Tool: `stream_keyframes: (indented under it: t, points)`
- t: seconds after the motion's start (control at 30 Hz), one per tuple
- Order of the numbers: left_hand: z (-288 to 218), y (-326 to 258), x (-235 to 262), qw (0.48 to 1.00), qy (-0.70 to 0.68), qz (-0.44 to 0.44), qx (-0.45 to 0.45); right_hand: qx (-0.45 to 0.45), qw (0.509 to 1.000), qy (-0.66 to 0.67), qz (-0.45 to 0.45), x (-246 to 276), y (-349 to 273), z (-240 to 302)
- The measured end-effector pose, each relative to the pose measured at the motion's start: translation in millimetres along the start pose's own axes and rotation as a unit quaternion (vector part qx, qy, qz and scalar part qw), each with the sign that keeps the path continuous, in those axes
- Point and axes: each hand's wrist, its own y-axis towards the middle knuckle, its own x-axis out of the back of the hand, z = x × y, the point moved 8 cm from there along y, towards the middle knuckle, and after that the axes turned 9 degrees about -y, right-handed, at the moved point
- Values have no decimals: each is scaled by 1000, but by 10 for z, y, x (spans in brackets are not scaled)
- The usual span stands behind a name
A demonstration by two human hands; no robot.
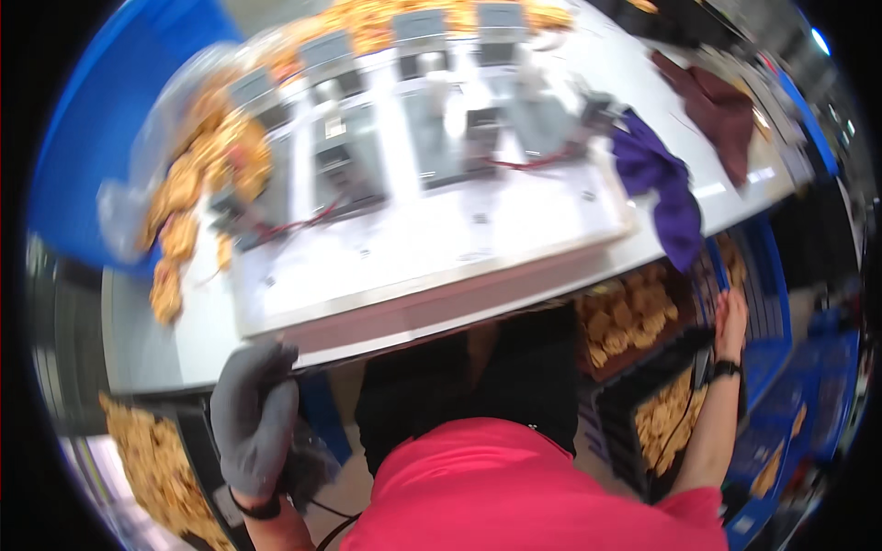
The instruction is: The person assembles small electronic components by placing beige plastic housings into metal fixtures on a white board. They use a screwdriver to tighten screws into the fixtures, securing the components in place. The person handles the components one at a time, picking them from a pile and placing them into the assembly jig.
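Left hand [253, 418], grey-gloved, fist closed at table edge [184, 372]; right hand [732, 321] fingers loosely extended, touching blue crate [767, 303].

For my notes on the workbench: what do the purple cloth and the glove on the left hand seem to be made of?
The purple cloth looks like soft matte woven fabric: it drapes in folds over the bench edge. The grey glove on the left hand seems to be knitted textile, dull and slightly creased; blur leaves any coating unclear.

Single head view, fisheye, looking steeply down from above the white workbench [441, 248]; bench fills the upper frame, wearer's red shirt [514, 487] below it, close.
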Motion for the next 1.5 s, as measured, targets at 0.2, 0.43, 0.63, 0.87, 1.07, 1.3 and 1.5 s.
stream_keyframes:
  t: [0.2,0.43,0.63,0.87,1.07,1.3,1.5]
  points:
    - [105,34,480,979,79,-168,-88,-3,944,-70,322,-2076,-1878,1146]
    - [628,400,677,976,85,-185,-80,412,713,-201,531,-3623,-4016,2992]
    - [828,415,640,981,-75,-180,-11,624,634,-203,411,-4730,-4790,3338]
    - [805,404,663,983,38,-157,-81,619,633,-252,390,-5084,-4940,3220]
    - [755,414,705,983,7,-151,-99,580,668,-280,372,-5053,-4919,3168]
    - [763,436,691,974,20,-146,-170,599,669,-283,337,-5025,-4920,3150]
    - [724,430,689,972,26,-157,-172,593,649,-302,369,-4971,-4900,3107]
